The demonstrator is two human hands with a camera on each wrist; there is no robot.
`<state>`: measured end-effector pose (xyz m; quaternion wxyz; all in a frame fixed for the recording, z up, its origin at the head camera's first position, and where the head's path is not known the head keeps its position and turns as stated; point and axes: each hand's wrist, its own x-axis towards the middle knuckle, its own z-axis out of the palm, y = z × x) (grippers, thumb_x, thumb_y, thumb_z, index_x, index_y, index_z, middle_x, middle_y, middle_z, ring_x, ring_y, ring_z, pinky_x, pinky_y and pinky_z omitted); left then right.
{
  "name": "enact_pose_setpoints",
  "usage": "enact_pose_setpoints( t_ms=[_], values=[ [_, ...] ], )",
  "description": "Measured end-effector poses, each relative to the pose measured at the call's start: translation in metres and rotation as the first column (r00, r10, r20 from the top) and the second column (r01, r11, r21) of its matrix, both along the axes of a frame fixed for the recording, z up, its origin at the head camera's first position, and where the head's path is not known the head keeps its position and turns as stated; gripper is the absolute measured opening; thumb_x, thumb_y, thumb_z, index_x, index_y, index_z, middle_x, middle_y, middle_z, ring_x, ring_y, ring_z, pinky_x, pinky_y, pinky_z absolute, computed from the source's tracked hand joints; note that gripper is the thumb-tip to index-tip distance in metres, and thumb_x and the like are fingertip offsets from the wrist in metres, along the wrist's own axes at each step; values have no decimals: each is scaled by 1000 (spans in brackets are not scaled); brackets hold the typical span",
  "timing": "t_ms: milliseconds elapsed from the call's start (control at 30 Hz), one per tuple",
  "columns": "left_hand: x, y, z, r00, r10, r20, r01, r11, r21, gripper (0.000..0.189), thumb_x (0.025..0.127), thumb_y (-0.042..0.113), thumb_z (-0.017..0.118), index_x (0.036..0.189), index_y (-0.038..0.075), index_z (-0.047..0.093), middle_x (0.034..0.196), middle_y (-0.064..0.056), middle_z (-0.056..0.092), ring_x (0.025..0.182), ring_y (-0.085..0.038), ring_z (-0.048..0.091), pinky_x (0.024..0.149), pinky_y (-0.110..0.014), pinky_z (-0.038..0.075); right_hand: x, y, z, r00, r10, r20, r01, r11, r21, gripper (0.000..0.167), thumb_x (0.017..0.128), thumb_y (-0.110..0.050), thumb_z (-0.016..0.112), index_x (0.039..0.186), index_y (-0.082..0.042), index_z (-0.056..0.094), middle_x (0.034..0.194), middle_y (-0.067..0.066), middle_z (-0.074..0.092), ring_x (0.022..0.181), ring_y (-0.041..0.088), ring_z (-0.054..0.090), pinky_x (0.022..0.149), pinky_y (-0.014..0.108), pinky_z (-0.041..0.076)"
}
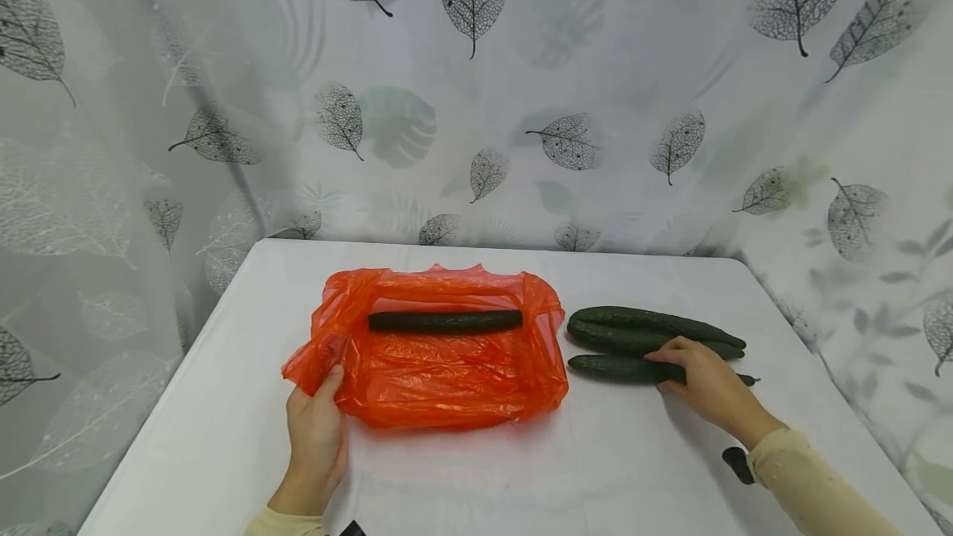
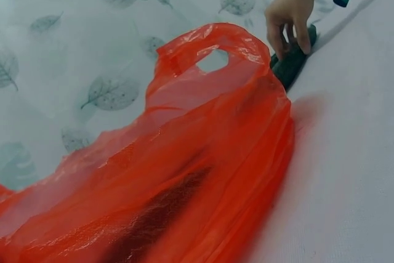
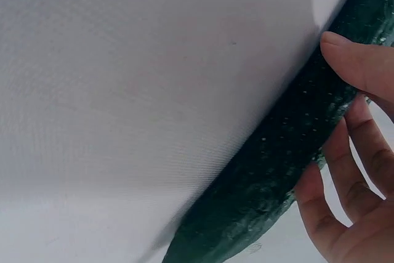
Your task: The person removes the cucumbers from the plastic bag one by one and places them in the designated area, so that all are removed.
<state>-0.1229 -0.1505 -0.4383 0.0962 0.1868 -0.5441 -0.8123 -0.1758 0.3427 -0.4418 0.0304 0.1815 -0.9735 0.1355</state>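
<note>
With my left hand I pinch the near left edge of a thin, translucent red plastic bag, my thumb on top of the gathered film. The bag lies spread on a white desk, ahead and to the right of that hand, its mouth facing up. Inside it, beyond my left hand, one long dark green cucumber lies crosswise near the far side.

My right hand grips a slender dark green cucumber with a thin tip, thumb along one side and fingers along the other. It lies to the right of the bag, just apart from it. Just beyond my right hand, two thicker dark green cucumbers lie side by side.

Cream sleeves cover both my forearms, and a small black piece sits by my right wrist. Beyond both hands, behind the desk, hangs a white curtain printed with grey and pale green leaves.
</note>
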Motion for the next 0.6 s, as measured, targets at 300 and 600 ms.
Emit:
enact_pose_setpoints(
  t_ms=[300,600],
  values=[
    [0,1,2,1000,-1,7,1,1000,-14,55,109,15,43,159,3,24,155,-5,36,140,-18,35,117,-28,31,-1,-10,15,996,-42,73,49,994,-94,54,79,-28,88,127,-8,70,120,10,62,113,40,60,90,60,51],
    [0,1,2,1000,-8,4,8,1000,-11,54,109,14,41,159,3,24,157,-5,36,141,-18,35,117,-28,30,-2,-39,36,998,-52,48,60,981,-187,56,96,-54,64,133,-13,67,123,4,62,119,34,57,96,60,47]
  ],
)
